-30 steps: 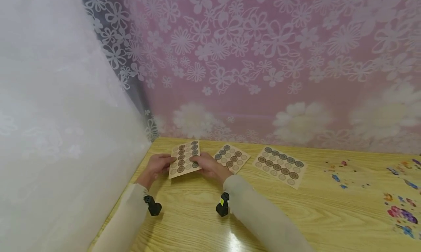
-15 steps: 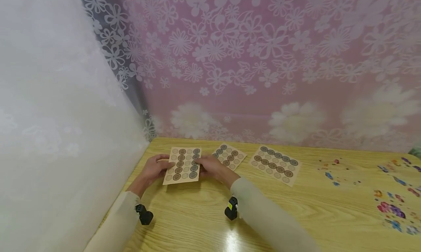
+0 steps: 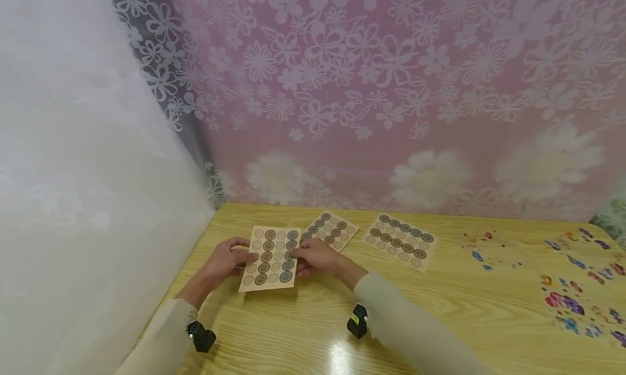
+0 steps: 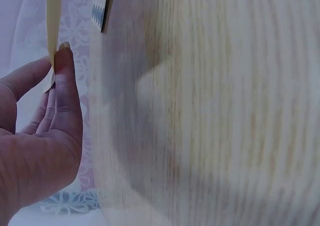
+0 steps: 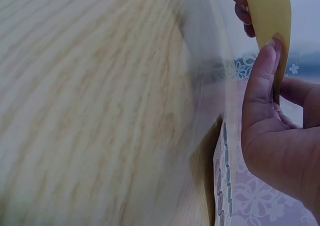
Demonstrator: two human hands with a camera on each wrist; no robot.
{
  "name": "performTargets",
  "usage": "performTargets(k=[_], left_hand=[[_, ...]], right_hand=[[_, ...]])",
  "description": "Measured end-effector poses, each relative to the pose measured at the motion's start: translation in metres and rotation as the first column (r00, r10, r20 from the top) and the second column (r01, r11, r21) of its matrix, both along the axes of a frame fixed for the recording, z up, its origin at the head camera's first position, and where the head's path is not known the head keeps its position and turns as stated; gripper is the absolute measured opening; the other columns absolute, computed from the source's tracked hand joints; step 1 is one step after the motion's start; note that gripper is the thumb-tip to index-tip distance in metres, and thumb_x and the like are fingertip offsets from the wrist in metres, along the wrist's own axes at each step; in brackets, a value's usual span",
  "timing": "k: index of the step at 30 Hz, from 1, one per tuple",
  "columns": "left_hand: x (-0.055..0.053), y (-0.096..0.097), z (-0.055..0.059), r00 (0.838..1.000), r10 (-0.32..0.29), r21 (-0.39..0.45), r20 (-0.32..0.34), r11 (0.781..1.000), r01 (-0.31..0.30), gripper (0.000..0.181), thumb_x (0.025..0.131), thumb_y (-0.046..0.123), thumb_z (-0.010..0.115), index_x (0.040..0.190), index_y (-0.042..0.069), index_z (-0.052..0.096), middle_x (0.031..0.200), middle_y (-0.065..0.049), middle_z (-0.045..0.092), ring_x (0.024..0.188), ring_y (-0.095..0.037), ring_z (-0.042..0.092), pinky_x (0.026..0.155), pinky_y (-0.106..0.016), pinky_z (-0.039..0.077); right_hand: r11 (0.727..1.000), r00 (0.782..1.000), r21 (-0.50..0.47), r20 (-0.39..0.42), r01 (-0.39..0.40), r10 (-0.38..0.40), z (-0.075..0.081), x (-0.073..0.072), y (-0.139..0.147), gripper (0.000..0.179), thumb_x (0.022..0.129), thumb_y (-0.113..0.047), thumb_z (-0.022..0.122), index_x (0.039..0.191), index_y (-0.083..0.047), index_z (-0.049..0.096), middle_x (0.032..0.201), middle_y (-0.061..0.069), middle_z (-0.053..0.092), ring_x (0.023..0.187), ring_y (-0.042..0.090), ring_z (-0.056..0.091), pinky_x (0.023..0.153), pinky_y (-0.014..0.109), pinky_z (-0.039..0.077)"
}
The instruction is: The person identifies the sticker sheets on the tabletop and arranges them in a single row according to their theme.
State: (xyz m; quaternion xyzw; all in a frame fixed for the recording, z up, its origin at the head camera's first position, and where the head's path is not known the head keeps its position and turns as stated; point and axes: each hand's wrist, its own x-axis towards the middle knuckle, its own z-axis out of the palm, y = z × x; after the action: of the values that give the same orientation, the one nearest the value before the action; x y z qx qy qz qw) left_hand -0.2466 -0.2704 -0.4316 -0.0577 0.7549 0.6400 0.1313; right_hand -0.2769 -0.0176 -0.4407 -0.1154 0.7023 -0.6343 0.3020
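Both hands hold a tan sticker sheet (image 3: 274, 266) with rows of brown, blue-grey and pale circles, tilted above the table in the head view. My left hand (image 3: 222, 263) pinches its left edge, thumb over the printed face. On the opposite edge, my right hand (image 3: 320, 256) pinches in the same way. Seen from the left wrist, the sheet (image 4: 53, 20) is nearly edge-on between thumb and fingers. The right wrist view shows its plain back (image 5: 270, 13), with a right-hand finger lying along it.
Two similar sticker sheets lie on the wood-grain table (image 3: 303, 331) towards the back: one (image 3: 337, 231) just behind my right hand, another (image 3: 403, 242) further right. Colourful flower and butterfly shapes (image 3: 567, 304) spread over the right side. A floral curtain (image 3: 342, 119) hangs behind, with white sheeting (image 3: 98, 201) at left.
The held sheet has come down in view, towards the person, and turned a little more face-up. Both hands moved with it and kept their grip; the view shifted slightly right.
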Motion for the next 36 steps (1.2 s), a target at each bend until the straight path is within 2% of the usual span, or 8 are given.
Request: performTargets(k=[7,13,20,27,36], left_hand=[[0.009,0.008,-0.002,1.000,0.001,-0.039,0.000,0.999,-0.001,0.042,0.088,0.010,0.069,0.124,-0.002,0.049,0.093,-0.014,0.069,0.079,-0.026,0.068,0.067,-0.037,0.055],[0.016,0.010,-0.003,1.000,0.009,-0.084,-0.009,0.996,-0.009,0.044,0.088,0.010,0.069,0.124,-0.005,0.048,0.095,-0.015,0.069,0.080,-0.027,0.068,0.069,-0.038,0.055],[0.023,0.007,-0.008,1.000,0.022,-0.112,-0.002,0.993,-0.022,0.043,0.087,0.009,0.068,0.123,-0.005,0.049,0.094,-0.015,0.069,0.079,-0.027,0.068,0.068,-0.038,0.055],[0.030,0.006,-0.011,1.000,0.011,-0.172,-0.018,0.985,-0.014,0.040,0.085,0.007,0.070,0.118,-0.006,0.050,0.090,-0.015,0.069,0.078,-0.027,0.067,0.066,-0.038,0.055],[0.041,0.005,-0.013,0.999,0.033,-0.224,-0.016,0.974,-0.036,0.038,0.086,0.007,0.069,0.116,-0.006,0.051,0.087,-0.013,0.068,0.076,-0.027,0.067,0.064,-0.038,0.055]], right_hand=[[0.999,0.999,-0.017,0.017,0.043,-0.043,-0.003,0.014,0.007,0.022,0.096,-0.017,0.060,0.095,0.004,0.065,0.074,0.012,0.065,0.058,0.015,0.064,0.063,0.035,0.057],[0.998,0.997,0.001,-0.045,0.062,-0.062,-0.005,0.024,0.008,0.021,0.094,-0.015,0.063,0.086,0.005,0.065,0.066,0.011,0.061,0.054,0.015,0.063,0.060,0.036,0.056],[0.997,0.993,0.038,-0.101,0.062,-0.058,-0.007,0.033,0.004,0.018,0.095,-0.009,0.059,0.091,0.007,0.066,0.066,0.013,0.064,0.053,0.014,0.062,0.057,0.035,0.056],[0.995,0.990,0.033,-0.111,0.091,-0.087,-0.013,0.040,-0.002,0.021,0.092,-0.005,0.062,0.109,0.008,0.057,0.069,0.011,0.066,0.051,0.012,0.060,0.053,0.031,0.055],[0.991,0.985,0.058,-0.127,0.123,-0.115,-0.014,0.050,-0.008,0.022,0.090,-0.002,0.064,0.105,0.007,0.052,0.067,0.014,0.065,0.049,0.013,0.060,0.051,0.032,0.055]])
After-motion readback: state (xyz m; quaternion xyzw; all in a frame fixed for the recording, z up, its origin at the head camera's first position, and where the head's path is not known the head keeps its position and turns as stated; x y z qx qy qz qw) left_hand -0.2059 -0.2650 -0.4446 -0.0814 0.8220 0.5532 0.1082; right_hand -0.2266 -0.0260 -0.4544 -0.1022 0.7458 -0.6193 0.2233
